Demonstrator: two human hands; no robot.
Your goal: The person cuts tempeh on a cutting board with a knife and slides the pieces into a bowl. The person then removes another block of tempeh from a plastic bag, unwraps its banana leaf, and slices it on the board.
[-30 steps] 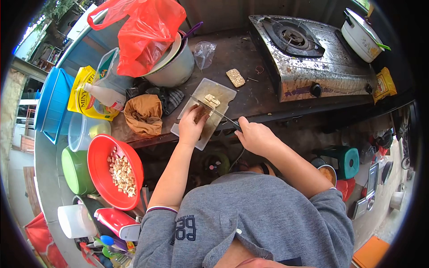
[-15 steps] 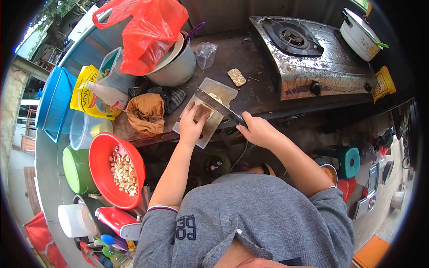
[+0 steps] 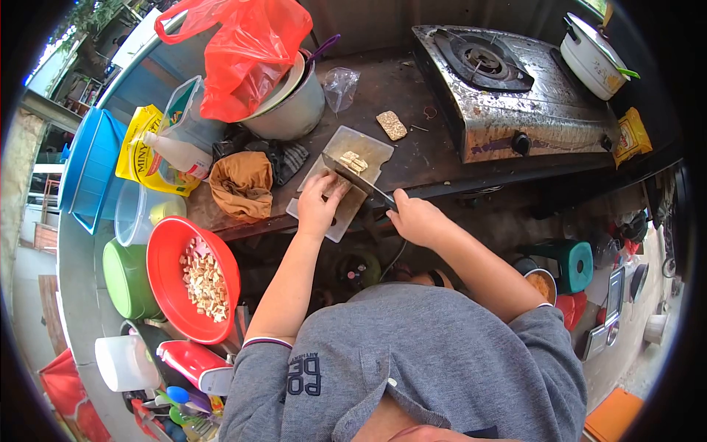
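Observation:
A translucent cutting board (image 3: 374, 149) lies at the counter's front edge. My right hand (image 3: 417, 219) grips the dark handle of a kitchen knife (image 3: 367, 188), whose blade slants across the board. With curled fingertips, my left hand (image 3: 319, 205) holds down a block of tempeh, mostly hidden behind the fingers and blade. Cut tempeh strips (image 3: 353, 160) sit on the board beyond the blade. Another tempeh slab (image 3: 392, 126) rests on the counter behind the board. To the left, a red basin (image 3: 163, 283) contains many small tempeh pieces (image 3: 206, 286).
A gas stove (image 3: 508, 110) stands at the right, with a white pot (image 3: 585, 62) beside it. At the back left, a red plastic bag (image 3: 254, 55) covers part of a metal pot (image 3: 294, 110). A brown cloth bag (image 3: 241, 184) lies left of the board.
The knife and right hand have shifted slightly toward me and left. The cut strips beyond the blade now show more fully, and the block under my left fingers shows less.

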